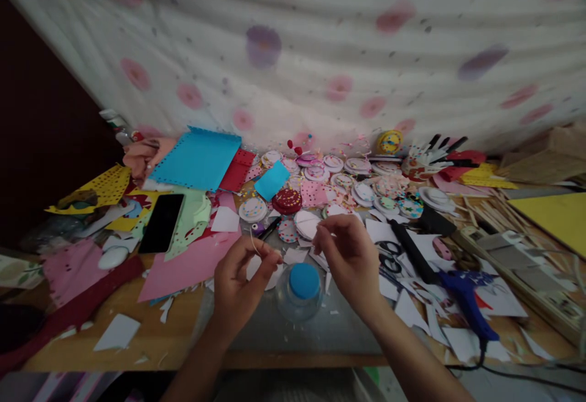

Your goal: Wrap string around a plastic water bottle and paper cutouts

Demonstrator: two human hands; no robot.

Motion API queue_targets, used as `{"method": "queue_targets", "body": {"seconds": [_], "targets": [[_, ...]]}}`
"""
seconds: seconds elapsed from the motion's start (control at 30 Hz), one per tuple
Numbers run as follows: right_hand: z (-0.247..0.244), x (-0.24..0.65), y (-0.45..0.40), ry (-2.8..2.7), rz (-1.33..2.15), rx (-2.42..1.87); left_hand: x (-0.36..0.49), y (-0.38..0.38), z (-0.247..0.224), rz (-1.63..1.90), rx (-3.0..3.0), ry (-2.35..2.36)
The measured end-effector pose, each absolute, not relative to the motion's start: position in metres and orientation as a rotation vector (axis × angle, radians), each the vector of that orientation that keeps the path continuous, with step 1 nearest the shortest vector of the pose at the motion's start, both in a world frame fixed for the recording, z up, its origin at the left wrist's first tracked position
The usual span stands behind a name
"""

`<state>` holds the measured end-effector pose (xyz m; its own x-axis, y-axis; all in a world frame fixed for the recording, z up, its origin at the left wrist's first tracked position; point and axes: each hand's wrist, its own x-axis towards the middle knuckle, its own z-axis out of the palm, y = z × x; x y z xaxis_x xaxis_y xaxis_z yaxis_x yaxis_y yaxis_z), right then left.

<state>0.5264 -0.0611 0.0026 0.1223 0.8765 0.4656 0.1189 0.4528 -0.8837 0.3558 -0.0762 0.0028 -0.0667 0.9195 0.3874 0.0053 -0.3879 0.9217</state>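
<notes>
My left hand (245, 274) is closed in a pinch around a thin pale strand (253, 242) that curves up above the fingers. Something small and pale shows at the fingertips, too small to name. To its right, my right hand (350, 258) is raised with thumb and fingers drawn together; whatever may be in the pinch does not show. Between and below the hands stands a clear jar (297, 307) with a blue lid (305, 280), apart from both. A white disc (307, 224) lies just behind the right fingertips.
A blue glue gun (467, 304) and black-handled scissors (389, 255) lie to the right, near a power strip (526, 280). On the left are a phone (162, 224) and pink sheet (187, 265). Several decorated discs fill the back, before a floral curtain (293, 54).
</notes>
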Motion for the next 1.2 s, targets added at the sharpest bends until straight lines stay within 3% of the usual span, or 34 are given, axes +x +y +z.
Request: {"method": "queue_targets", "body": {"seconds": [0.17,0.43,0.63,0.8,0.97,1.2], "targets": [[-0.005,0.528,-0.056,-1.52,0.492,-1.162,0.352,-0.075,-0.005,1.547,1.478,0.9],[0.017,0.529,-0.017,-1.767,0.764,-1.119,0.345,-0.046,0.008,1.324,1.549,0.617],[0.055,0.533,-0.021,-1.64,1.18,-0.969,0.341,-0.046,0.027,1.473,1.635,0.656],[0.068,0.538,-0.055,-1.432,1.499,-0.9,0.336,-0.065,0.035,1.552,1.256,0.583],[0.074,0.542,-0.08,-1.32,1.659,-0.884,0.337,-0.08,0.045,1.259,0.73,0.61],[0.069,0.554,-0.103,-1.182,1.802,-0.878,0.345,-0.103,0.044,1.218,0.809,0.842]]}}
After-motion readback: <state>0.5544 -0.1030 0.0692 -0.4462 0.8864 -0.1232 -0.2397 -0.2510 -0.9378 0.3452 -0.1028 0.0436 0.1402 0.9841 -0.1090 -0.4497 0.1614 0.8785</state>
